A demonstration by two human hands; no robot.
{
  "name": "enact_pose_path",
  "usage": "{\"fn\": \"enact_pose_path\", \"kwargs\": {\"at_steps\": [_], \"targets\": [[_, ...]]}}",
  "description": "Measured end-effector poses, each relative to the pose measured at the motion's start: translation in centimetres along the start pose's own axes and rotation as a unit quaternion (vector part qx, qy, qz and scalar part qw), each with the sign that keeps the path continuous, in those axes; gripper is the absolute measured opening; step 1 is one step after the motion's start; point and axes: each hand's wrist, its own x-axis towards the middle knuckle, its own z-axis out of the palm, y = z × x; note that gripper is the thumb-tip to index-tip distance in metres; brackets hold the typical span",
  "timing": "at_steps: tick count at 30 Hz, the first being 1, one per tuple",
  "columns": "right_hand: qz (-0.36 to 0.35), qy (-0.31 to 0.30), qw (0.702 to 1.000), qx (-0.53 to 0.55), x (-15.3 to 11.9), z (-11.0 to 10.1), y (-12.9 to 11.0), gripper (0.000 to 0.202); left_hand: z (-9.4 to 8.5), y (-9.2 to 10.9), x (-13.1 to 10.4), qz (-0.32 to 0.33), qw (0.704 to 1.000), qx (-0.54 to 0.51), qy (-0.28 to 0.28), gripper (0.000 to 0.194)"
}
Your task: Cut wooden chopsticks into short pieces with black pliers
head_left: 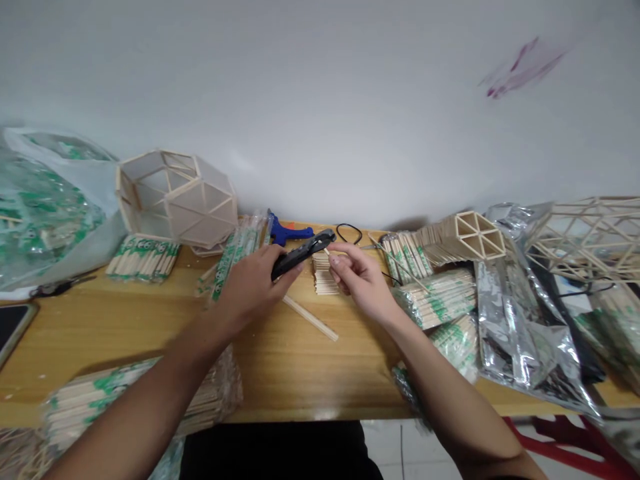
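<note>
My left hand is closed around a pair of black-handled cutting pliers, their head pointing right and away from me. Between the fingertips of my right hand is the end of a thin wooden stick, which meets the pliers' jaws; most of it is hidden. Below and behind the hands, a row of short wooden pieces lies on the table. Nearer to me, a pale chopstick pair lies slantwise on the wood.
A blue glue gun lies near the wall. Hexagonal stick frames stand at left and right. Wrapped chopstick bundles crowd the right side, beside a silvery plastic bag. Scissors and a phone lie at left.
</note>
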Motion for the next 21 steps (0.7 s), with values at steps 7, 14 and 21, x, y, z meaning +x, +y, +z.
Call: {"fn": "enact_pose_path", "kwargs": {"at_steps": [7,14,21], "targets": [[0.001,-0.001,1.0,0.01,-0.02,0.04,0.07,0.039,0.16,0.08,-0.21,0.0,1.0,0.006,-0.002,0.039],[0.008,-0.001,1.0,0.016,-0.07,0.08,0.02,0.04,0.13,0.34,-0.17,-0.008,1.0,0.014,-0.012,0.037],[0.008,-0.009,1.0,0.023,-0.06,0.31,-0.01,0.039,-0.01,0.29,-0.25,0.007,1.0,0.016,-0.011,0.045]]}}
